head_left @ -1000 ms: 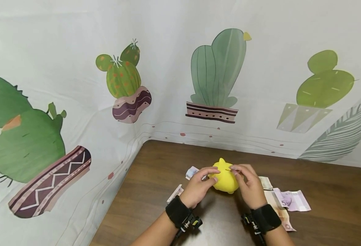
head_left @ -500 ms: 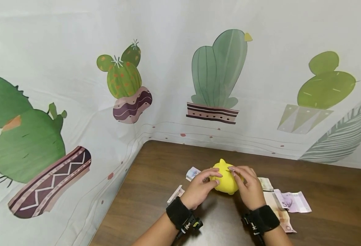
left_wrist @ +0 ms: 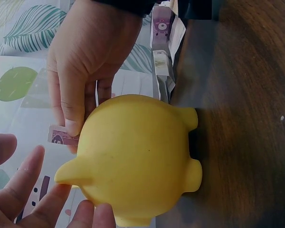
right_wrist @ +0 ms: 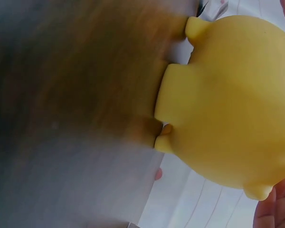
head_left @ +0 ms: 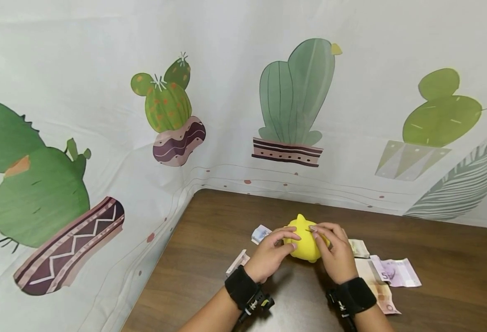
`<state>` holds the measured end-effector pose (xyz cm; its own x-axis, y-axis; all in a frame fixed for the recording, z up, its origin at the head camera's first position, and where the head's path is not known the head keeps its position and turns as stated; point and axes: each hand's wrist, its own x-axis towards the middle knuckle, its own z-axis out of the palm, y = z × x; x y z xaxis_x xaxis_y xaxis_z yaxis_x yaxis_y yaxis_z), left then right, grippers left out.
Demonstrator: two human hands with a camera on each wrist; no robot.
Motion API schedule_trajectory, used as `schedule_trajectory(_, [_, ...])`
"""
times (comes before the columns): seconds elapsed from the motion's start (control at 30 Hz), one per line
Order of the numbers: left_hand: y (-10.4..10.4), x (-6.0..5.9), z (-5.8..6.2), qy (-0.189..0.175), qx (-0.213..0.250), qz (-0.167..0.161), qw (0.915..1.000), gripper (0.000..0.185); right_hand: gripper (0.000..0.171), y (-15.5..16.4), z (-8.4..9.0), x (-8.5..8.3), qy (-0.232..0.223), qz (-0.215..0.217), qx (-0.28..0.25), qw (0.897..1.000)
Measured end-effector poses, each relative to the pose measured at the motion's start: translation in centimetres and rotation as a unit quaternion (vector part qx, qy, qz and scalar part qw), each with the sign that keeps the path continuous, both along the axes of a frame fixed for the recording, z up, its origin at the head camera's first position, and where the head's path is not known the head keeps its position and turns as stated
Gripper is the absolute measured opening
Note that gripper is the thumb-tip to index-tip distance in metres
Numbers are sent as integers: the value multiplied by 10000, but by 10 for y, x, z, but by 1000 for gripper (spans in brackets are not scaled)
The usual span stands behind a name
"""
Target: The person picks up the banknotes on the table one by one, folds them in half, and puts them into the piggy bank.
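A yellow piggy bank (head_left: 305,249) stands on the table, between both hands. My right hand (head_left: 336,253) pinches a small folded banknote (left_wrist: 64,136) close over the top of the piggy bank, thumb and forefinger together. Only a short end of the note shows, pinkish with a printed figure. From the other side my left hand (head_left: 270,253) steadies the piggy bank with fingers spread and fairly straight. In the left wrist view, some of its fingertips (left_wrist: 61,190) lie at the pointed ear and the side, while the thumb stands apart from the body.
On the dark wooden table (head_left: 218,216), a blue note (head_left: 261,233) and a pinkish folded note (head_left: 237,263) lie at left. To the right are a pale greenish note (head_left: 358,248), a purple note (head_left: 398,272) and an orange-brown note (head_left: 386,299). A cactus-print cloth (head_left: 226,92) hangs behind.
Hardly anything differs. Both hands stay at the piggy bank, and the right fingers keep their pinch on the note near its top; the whole view shifts very slightly.
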<state>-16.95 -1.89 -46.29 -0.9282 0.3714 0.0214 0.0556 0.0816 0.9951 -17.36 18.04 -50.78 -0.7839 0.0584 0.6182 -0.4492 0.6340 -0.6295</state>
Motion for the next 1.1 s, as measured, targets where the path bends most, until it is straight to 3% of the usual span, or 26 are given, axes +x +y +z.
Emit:
schedule_trajectory(0.1, [0,0,0,9,-19,5,10000,24,23,0,0,1,-121,-94,55,9999])
schedule_trajectory(0.2, [-1,0,0,37,-61,22,10000,23,39,0,2,1,-217,-150,50,9996])
schedule_trajectory(0.33, [-1,-1,-1,21,-75,24,10000,23,56,1,4,2,44,-60,102,9999])
schedule_trajectory(0.53, [-1,-1,0,-13,-31,3,10000,23,48,2,5,2,553,82,236,9982])
schedule_trajectory(1.1, [-1,-1,0,-68,-94,-8,9999,24,38,1,0,1,360,56,523,9980])
